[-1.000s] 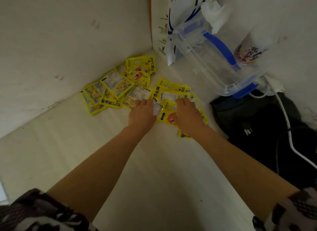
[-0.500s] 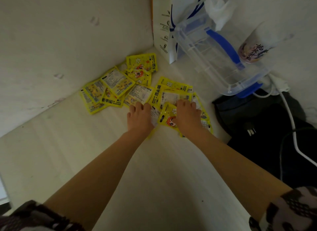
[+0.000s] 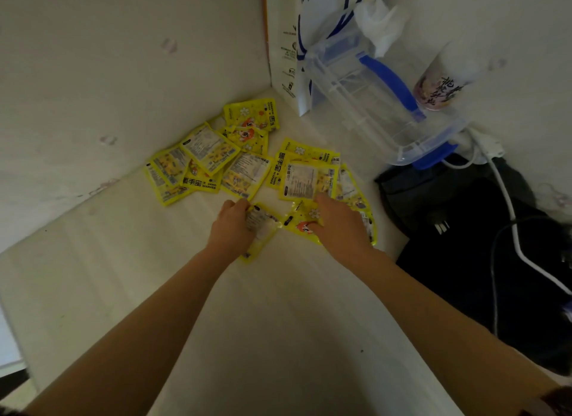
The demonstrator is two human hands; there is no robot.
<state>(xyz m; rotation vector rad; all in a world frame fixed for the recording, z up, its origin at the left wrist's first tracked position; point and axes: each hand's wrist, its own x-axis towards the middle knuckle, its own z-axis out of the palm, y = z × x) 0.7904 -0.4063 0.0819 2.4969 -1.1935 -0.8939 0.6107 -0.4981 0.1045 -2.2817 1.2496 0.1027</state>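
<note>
Several yellow hand-warmer packets (image 3: 213, 165) lie scattered on a white surface in a corner. My left hand (image 3: 230, 227) grips one packet (image 3: 261, 230), its fingers curled round the packet's left edge, and the packet is drawn toward me, apart from the heap. My right hand (image 3: 339, 227) lies on the right-hand pile of packets (image 3: 309, 179), fingers bent over a packet with a red cartoon figure (image 3: 301, 223). Whether it holds that packet is not clear.
A clear plastic box (image 3: 371, 106) with blue clips lies tilted at the back right, beside a white paper bag (image 3: 288, 44) and a drink cup (image 3: 439, 84). Dark clothing (image 3: 464, 230) and a white cable (image 3: 507, 211) lie to the right. White walls close off the left and back.
My left hand has closed on one packet and pulled it toward me, out of the heap. My right hand stays on the right-hand pile.
</note>
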